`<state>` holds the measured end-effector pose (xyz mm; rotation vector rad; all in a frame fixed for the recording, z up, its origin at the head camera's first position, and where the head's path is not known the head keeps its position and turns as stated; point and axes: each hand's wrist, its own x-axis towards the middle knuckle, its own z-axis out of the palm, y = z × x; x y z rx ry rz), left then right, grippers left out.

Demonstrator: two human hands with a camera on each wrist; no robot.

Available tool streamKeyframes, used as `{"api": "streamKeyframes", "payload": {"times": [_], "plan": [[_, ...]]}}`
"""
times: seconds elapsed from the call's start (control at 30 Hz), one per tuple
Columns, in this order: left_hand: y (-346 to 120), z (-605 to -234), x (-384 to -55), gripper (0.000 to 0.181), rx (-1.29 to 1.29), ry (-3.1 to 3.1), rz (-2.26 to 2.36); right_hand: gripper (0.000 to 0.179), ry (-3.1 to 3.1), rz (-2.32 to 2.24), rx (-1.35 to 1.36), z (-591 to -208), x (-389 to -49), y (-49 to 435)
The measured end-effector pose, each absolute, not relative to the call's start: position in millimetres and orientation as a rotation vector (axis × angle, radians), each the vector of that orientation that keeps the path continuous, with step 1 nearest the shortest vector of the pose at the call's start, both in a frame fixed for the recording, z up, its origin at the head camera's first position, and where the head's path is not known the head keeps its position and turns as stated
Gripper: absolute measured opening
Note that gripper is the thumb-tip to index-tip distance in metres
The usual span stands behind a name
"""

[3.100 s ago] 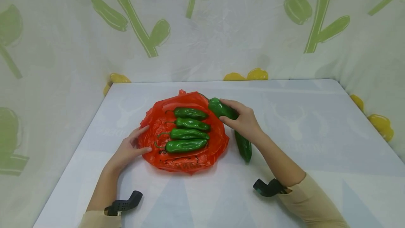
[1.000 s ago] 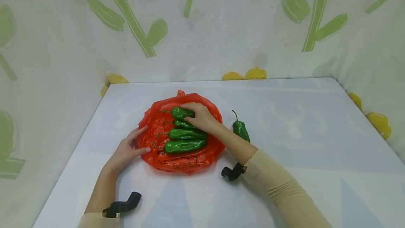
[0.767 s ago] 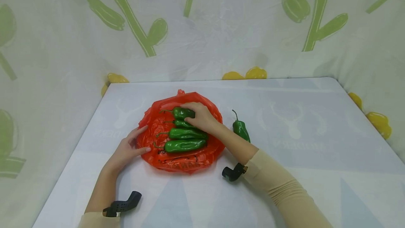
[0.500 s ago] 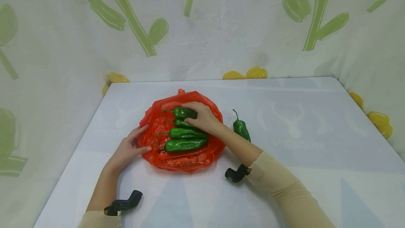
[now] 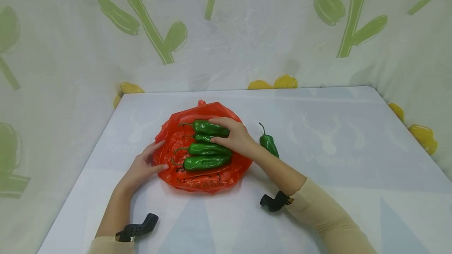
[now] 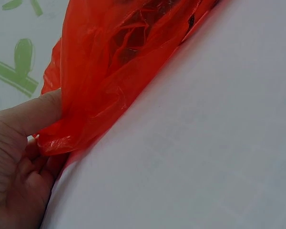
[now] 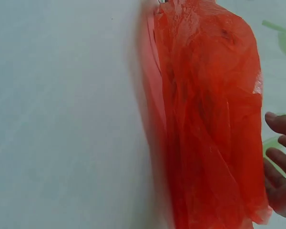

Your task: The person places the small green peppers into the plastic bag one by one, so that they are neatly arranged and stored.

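Several glossy green peppers [image 5: 206, 162] lie side by side in a red plastic bag [image 5: 197, 185] with its mouth spread wide. My left hand [image 5: 141, 167] holds the bag's left rim; in the left wrist view the thumb [image 6: 43, 112] lies on the plastic, with the other fingers behind it. Over the bag's right side, my right hand [image 5: 238, 138] hovers at the farthest pepper [image 5: 205, 127], covering its right end. In the right wrist view its fingers [image 7: 280, 125] look spread and loosely bent beyond the bag. Whether they touch the pepper is hard to tell.
One more green pepper [image 5: 268, 144] lies on the white table [image 5: 335, 136] right of the bag, partly hidden by my right forearm. Behind the table hangs a pale cloth [image 5: 265, 42] printed with green leaves.
My right hand carried a pepper from the bag's right side onto the far end of the row. Since then its fingers have slid back right, baring more of that pepper. The left hand stays put.
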<state>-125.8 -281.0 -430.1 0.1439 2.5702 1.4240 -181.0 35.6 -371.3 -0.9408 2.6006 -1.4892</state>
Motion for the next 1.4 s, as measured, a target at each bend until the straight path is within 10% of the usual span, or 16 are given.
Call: {"api": "streamKeyframes", "payload": {"times": [1.4], "plan": [[-279.2,-424.7,-122.1,0.078,0.158,2.562,1.447,0.062,2.813,-1.265,-0.819,-371.0,-135.0,141.2]]}}
